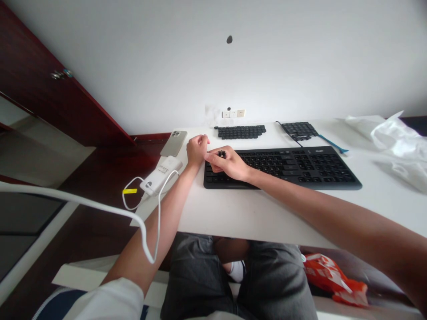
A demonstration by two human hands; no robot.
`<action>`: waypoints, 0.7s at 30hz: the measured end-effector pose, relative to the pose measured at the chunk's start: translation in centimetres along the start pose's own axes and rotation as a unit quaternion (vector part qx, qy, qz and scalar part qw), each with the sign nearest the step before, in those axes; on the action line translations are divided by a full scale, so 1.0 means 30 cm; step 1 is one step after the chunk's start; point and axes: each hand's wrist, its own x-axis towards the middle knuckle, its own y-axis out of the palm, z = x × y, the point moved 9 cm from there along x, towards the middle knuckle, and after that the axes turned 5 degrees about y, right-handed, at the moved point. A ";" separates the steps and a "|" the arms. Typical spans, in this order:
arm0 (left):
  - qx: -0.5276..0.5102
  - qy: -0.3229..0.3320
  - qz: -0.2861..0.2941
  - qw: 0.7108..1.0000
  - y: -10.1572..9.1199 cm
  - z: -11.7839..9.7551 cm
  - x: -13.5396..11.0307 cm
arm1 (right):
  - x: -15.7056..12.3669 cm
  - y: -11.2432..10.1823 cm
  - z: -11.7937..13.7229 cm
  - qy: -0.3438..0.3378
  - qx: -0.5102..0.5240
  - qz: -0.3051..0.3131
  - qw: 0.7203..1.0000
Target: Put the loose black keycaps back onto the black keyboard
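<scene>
My right hand [230, 163] is grasping a small black piece [221, 154], apparently a keycap, between thumb and curled fingers. In the head view, I am holding it over the left end of the keyboard [320, 162]. My left hand [197, 150] is resting curled just beside the keyboard's far left corner; I cannot tell whether it is gripping anything. Loose black keys [240, 132] are lying in rows behind the keyboard's left half, and a black key cluster [298, 129] is lying behind its right half. I am judging this to be key-by-key handling, fitting or removing being unclear. The next move, I am reckoning, is calling for a steady pinch and careful turning of the piece.
</scene>
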 end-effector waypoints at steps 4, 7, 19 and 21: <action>0.000 -0.002 0.012 1.000 0.003 -0.008 -0.004 | -0.006 0.005 -0.002 0.004 -0.006 -0.005 1.000; 0.003 -0.011 0.017 1.000 0.008 -0.007 -0.005 | -0.004 -0.002 -0.017 0.013 -0.003 -0.014 1.000; -0.011 -0.004 0.026 1.000 0.019 -0.011 -0.010 | -0.010 -0.012 -0.025 0.012 -0.035 -0.039 0.999; -0.010 -0.007 0.030 0.999 0.021 -0.011 -0.012 | -0.013 -0.010 -0.022 0.013 -0.041 -0.041 0.998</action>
